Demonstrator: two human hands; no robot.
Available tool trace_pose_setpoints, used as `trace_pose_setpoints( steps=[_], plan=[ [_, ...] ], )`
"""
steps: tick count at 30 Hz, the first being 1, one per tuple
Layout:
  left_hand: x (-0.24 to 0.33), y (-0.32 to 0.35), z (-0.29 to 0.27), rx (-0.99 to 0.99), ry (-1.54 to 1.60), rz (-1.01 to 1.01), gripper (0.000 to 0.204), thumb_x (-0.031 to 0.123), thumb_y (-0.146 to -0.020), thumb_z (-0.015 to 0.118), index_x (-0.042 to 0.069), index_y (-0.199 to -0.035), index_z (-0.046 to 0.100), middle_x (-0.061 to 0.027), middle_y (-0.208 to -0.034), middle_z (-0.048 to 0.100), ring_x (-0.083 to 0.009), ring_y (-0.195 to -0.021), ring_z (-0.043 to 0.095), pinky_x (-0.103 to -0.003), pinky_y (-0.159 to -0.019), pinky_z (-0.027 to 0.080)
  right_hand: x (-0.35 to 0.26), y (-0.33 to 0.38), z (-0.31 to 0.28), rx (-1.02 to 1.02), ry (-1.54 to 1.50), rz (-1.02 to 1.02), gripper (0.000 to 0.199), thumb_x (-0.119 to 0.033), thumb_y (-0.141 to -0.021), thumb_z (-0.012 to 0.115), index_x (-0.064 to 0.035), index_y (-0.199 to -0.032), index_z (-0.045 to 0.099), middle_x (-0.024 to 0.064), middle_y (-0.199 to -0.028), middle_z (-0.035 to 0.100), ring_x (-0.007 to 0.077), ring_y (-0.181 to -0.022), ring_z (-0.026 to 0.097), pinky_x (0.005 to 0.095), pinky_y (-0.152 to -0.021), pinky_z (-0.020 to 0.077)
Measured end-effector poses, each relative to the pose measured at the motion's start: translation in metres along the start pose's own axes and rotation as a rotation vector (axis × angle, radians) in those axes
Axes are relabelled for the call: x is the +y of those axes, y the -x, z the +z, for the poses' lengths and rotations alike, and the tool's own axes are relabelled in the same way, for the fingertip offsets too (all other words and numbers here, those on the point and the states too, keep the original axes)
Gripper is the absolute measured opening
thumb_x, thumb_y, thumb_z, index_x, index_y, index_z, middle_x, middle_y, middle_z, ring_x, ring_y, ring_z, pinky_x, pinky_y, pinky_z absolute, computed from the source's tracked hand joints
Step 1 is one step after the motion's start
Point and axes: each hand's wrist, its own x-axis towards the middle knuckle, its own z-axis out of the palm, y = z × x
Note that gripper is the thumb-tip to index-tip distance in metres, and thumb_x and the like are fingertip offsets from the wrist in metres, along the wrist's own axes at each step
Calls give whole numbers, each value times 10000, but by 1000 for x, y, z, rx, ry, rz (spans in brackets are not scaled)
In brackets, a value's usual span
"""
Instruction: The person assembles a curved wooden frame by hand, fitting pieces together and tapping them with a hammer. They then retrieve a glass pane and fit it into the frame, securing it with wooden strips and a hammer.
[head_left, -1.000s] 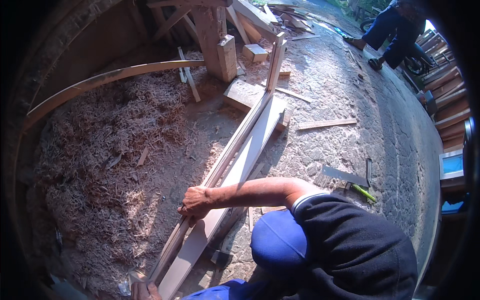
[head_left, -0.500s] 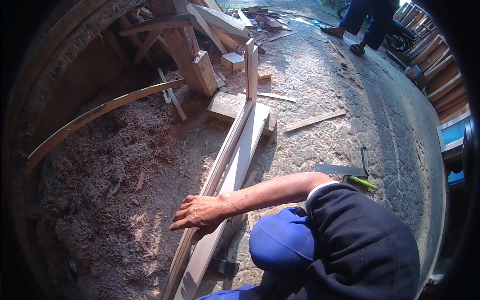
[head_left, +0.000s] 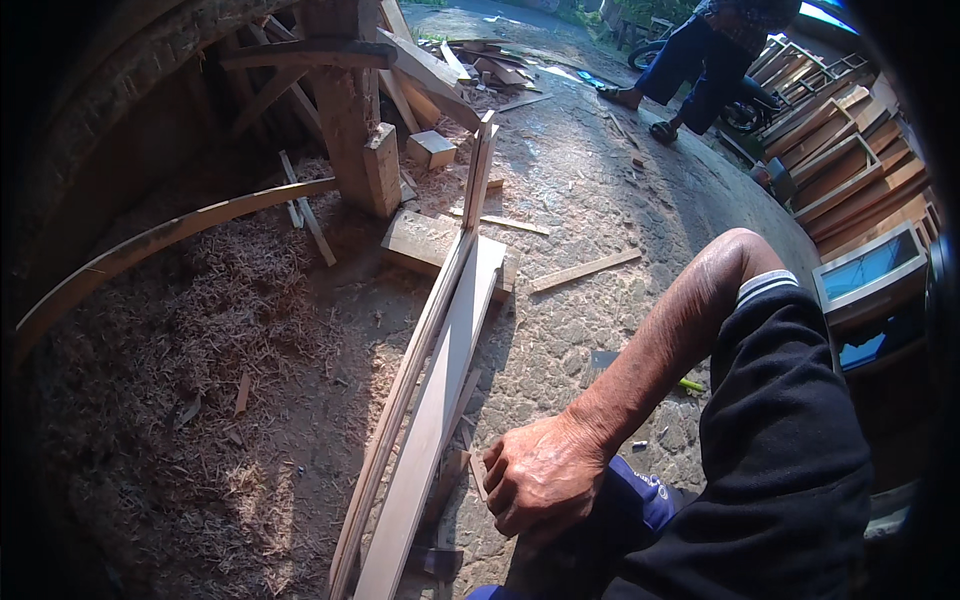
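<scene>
One of the hands is in view: the right hand, fingers curled; whether it grips anything I cannot tell, nor the left hand's state. Near it, to its left, a pale board lies beside a grooved wooden strip; shavings spread farther left.

Around the wooden post we see shavings heaped before it, a long strip to its left, scrap boards behind its right side, and, well rightward, a standing person and wooden frames.
</scene>
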Motion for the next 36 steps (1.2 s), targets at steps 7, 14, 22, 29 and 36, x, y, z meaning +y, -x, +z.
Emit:
trace_pose_setpoints(
  steps=[7,14,22,29,36],
  plan=[
    [9,-1,-28,-83,215,-141,187,72,-935,602,-81,-935,710,-245,-972,718,-444,-930,670,-504,-873,543,-21,16,-12,97,24,154,428,-456,-967,626,-79,-764,629,98,-725,664,351,-776,695,462,-698,563],
    [49,6,-29,-138,226,-416,300,232,-952,598,-36,-1013,719,-258,-1002,713,-436,-985,668,-517,-889,529,-75,44,-8,74,-33,659,431,-471,-951,603,-63,-831,668,157,-775,710,401,-750,704,509,-664,561],
    [222,-33,-76,-646,-162,-802,500,384,-945,585,70,-1324,672,-285,-1258,664,-398,-1219,623,-511,-1020,500,-247,67,-9,-96,-419,1234,518,-558,-948,591,-192,-1300,690,121,-1577,421,349,-1491,345,632,-1064,440],
    [266,-125,-113,-472,790,-979,363,252,-1026,598,-83,-1098,720,-89,-940,737,-186,-845,720,-297,-756,557,-294,109,-11,-80,-913,1261,795,-667,-943,524,-171,-1560,451,173,-1674,278,393,-1530,278,530,-1242,240],
    [218,-152,-149,-449,703,-848,389,253,-1071,444,-43,-1239,632,-158,-665,700,-241,-542,678,-350,-523,569,-389,149,28,774,-1166,1261,817,-665,-997,455,-61,-1548,441,177,-1630,377,326,-1528,310,426,-1261,215]
  ],
)
